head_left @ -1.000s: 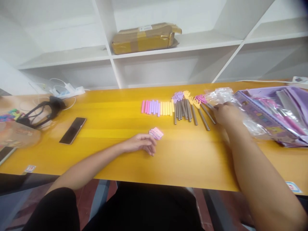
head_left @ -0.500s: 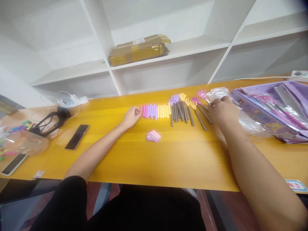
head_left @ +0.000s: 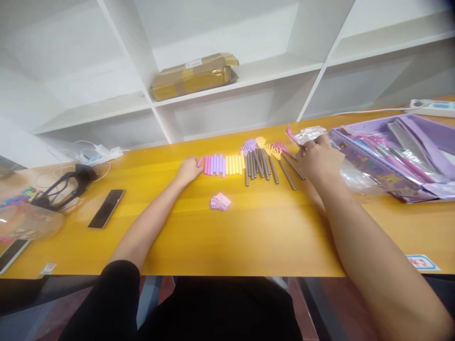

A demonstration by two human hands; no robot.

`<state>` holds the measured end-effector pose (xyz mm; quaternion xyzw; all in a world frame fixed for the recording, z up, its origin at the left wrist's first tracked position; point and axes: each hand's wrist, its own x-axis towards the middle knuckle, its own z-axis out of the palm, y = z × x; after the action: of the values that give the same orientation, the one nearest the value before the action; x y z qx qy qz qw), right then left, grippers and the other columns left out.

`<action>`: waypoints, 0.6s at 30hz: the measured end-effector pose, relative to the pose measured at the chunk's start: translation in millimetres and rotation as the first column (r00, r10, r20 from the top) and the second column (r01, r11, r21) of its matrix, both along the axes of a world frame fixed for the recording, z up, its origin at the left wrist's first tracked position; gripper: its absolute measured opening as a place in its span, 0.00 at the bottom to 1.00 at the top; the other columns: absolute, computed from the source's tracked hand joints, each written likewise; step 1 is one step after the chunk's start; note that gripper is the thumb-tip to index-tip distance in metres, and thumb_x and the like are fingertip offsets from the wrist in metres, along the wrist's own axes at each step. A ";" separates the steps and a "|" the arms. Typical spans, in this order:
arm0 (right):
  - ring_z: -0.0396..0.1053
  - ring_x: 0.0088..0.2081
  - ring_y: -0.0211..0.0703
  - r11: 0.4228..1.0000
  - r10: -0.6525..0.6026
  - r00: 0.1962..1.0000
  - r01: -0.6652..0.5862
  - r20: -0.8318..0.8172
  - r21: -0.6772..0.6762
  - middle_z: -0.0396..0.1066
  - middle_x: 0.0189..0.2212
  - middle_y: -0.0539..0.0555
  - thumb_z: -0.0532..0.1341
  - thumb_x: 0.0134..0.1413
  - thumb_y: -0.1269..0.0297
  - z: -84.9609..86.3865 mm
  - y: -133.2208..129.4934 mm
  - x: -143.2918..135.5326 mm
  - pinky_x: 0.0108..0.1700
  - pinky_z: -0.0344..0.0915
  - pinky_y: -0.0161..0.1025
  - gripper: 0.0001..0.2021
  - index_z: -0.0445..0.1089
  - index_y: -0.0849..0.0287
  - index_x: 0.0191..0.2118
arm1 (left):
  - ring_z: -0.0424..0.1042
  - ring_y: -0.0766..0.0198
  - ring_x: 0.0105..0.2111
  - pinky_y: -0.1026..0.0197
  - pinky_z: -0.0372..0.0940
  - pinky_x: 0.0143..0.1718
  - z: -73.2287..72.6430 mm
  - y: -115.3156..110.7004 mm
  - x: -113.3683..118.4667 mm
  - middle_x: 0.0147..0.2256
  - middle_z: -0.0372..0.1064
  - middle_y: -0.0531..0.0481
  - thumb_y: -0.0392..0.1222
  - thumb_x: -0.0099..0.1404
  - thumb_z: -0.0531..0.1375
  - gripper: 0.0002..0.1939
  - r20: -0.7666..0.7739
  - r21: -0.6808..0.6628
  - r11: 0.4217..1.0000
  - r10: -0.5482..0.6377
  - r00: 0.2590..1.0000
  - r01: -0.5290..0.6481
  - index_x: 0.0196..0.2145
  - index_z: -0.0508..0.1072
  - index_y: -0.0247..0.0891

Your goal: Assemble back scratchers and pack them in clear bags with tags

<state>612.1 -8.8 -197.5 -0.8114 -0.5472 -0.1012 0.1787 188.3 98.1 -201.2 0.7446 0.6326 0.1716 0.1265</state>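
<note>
At the left end of a row of coloured foam-like tubes, my left hand (head_left: pixel 189 171) is closed on a pink tube (head_left: pixel 200 162). The row runs from pink tubes (head_left: pixel 207 165) through purple tubes (head_left: pixel 217 165) to yellow tubes (head_left: pixel 234 165). My right hand (head_left: pixel 320 158) is closed on a back scratcher whose pink claw head (head_left: pixel 291 134) sticks out to the upper left, seen edge-on. Beside that hand lie several back scratchers with metal rods (head_left: pixel 259 163) and purple, yellow and pink heads. A small stack of pink cards (head_left: pixel 221 201) lies in front of the row.
Clear plastic bags (head_left: pixel 362 182) lie right of my right hand, against a purple box (head_left: pixel 384 166) of wrapped items. To the left are a phone (head_left: pixel 106 209), black-framed goggles (head_left: pixel 67 187) and a clear tub (head_left: pixel 33 222). A taped carton (head_left: pixel 194 76) rests on the white shelf.
A pink tube now shows in my left fingers, tilted out from the row's end. The pink claw in my right hand has turned from face-on to edge-on. The view has shifted slightly.
</note>
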 end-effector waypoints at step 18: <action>0.69 0.28 0.40 0.866 0.393 0.684 -0.051 -0.614 0.498 0.75 0.28 0.51 0.69 0.60 0.57 86.1 -40.0 -66.7 0.32 0.62 0.38 0.13 0.65 0.54 0.35 | 0.72 0.60 0.38 0.58 0.65 0.43 24.4 -159.7 -57.6 0.40 0.76 0.49 0.54 0.79 0.54 0.18 0.376 -0.115 0.919 -0.311 0.873 0.377 0.48 0.75 0.39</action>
<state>545.4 -48.8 -111.4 -0.6508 -0.4975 0.1144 0.5621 130.6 -61.6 -176.8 0.7879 0.4696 0.2168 0.3343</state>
